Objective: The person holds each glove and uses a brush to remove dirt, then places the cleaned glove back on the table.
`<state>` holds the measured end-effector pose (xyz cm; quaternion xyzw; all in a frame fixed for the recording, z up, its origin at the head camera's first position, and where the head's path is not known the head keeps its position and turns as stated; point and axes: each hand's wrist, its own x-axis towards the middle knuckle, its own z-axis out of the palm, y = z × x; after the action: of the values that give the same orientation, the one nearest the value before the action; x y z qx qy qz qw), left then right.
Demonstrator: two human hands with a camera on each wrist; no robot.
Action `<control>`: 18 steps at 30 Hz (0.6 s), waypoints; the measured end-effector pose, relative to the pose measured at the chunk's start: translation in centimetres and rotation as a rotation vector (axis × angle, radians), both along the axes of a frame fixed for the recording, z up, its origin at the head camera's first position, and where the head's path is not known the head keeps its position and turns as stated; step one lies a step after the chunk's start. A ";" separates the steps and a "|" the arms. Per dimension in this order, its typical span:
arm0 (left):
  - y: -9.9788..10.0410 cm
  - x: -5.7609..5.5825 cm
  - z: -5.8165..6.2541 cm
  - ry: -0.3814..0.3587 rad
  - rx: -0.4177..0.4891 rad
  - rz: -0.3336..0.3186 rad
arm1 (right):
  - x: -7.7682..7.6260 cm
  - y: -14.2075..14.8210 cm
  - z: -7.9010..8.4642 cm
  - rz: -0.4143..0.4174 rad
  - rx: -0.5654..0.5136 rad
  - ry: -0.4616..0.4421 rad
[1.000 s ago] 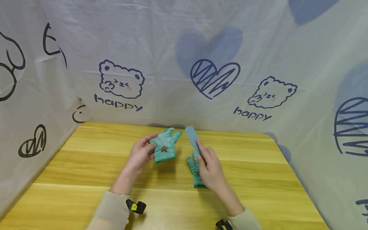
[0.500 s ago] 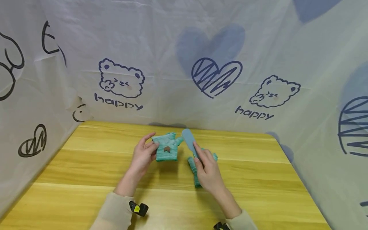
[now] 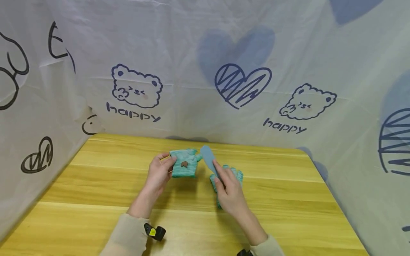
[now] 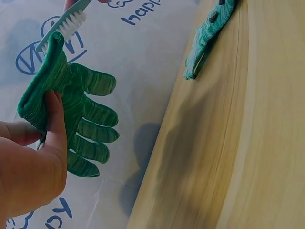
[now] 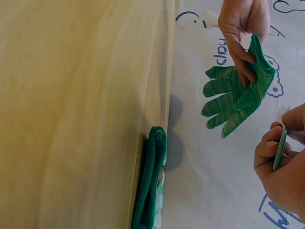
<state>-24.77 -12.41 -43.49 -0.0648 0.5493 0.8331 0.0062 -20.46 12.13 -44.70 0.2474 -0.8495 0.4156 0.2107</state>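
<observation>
The left hand (image 3: 159, 172) pinched one of two green gloves (image 3: 177, 172), its five fingers and one brown spot (image 3: 184, 164) showing, above the one worktop (image 3: 185, 227). The right hand (image 3: 230, 193) gripped the only brush (image 3: 208, 156), its head just beside that glove, towards 3 o'clock in the head view. The second glove (image 3: 238, 175) lay at 4 o'clock from the first, on the worktop, partly hidden by the right hand.

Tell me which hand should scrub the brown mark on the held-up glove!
Probably the right hand: it grips the brush, close to the raised glove, while the left hand holds that glove.
</observation>
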 end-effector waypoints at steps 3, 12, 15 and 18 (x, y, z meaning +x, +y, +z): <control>-0.1 0.0 0.0 -0.001 0.015 -0.023 | 0.1 -0.2 0.0 0.014 -0.004 -0.009; -0.4 0.0 0.0 0.003 0.012 -0.129 | 0.3 -0.5 0.1 0.023 0.014 -0.009; -0.3 0.0 -0.2 0.005 0.013 -0.132 | 0.3 -0.5 0.2 0.029 0.032 -0.007; -0.3 0.0 -0.2 0.004 0.021 -0.133 | 0.4 -0.6 0.2 0.047 0.050 -0.006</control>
<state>-24.77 -12.68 -43.72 -0.0262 0.5436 0.8367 0.0613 -20.06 11.50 -44.46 0.2713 -0.8542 0.3998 0.1923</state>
